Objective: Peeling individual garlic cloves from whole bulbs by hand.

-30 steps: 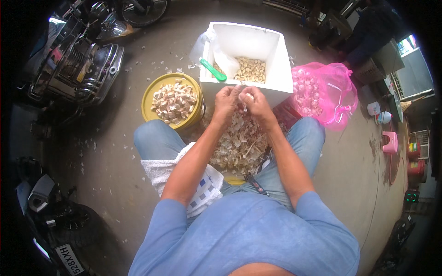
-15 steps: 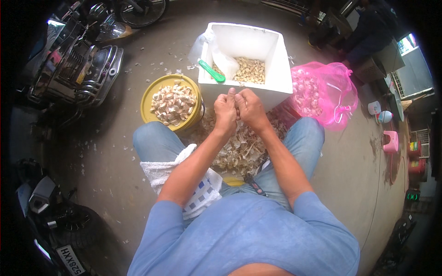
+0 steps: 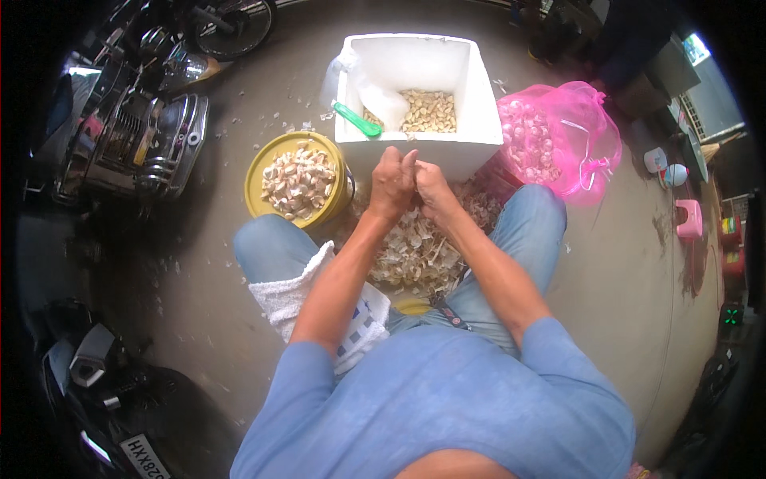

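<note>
My left hand (image 3: 391,184) and my right hand (image 3: 435,189) meet just in front of the white foam box (image 3: 415,152). Both are closed, fingertips and thumbs pressed together; whatever they pinch is too small or hidden to make out. Inside the box lie peeled garlic cloves (image 3: 431,112), beside a clear plastic bag (image 3: 371,94) draped over its left wall. A green-handled tool (image 3: 357,120), perhaps a peeler or knife, rests across the near left rim. Unpeeled garlic cloves (image 3: 297,182) heap up on a yellow bucket (image 3: 254,172) left of my hands. Below them spreads a pile of garlic skins (image 3: 419,255).
To the right of the box sits a pink mesh bag (image 3: 586,152) of garlic bulbs. A white towel (image 3: 287,291) hangs over my left knee. Motorcycles (image 3: 136,383) stand along the left side. A pink stool (image 3: 689,219) is at the far right. Someone's dark-clothed legs show at the top right.
The whole view has shifted slightly. My hands stay together, but have turned and closed in on each other, the right one dropping a little lower.
</note>
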The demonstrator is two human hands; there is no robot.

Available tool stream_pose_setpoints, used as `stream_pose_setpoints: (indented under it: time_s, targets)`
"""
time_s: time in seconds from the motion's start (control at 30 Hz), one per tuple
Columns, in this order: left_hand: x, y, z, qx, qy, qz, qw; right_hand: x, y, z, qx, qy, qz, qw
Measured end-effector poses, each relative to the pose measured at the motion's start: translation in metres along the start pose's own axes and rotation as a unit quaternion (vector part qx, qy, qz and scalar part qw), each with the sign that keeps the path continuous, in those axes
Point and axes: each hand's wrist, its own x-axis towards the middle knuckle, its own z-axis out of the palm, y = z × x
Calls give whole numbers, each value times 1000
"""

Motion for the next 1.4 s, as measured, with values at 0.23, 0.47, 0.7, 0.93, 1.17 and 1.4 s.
stream_pose_setpoints:
  time_s: [0.23, 0.47, 0.7, 0.93, 1.17, 1.4]
  targets:
    - [10, -3, -11, -268, 1, -250, 930, -11, -25, 9, -209, -19, -93, 973]
    - [14, 15, -37, -342, 12, -339, 876, -13, -41, 19, -324, -90, -61, 940]
    - [15, -5, -62, -382, 161, -312, 855, 43, -5, 60, -199, -89, 43, 975]
    - [36, 5, -101, -466, 237, -242, 817, 146, 50, 122, -327, -254, -53, 909]
    - [30, 0, -88, -384, 219, -258, 859, 90, 41, 141, -309, -347, -157, 871]
    - [25, 9, -77, -387, 167, -293, 858, 49, -36, 48, -236, -174, 51, 955]
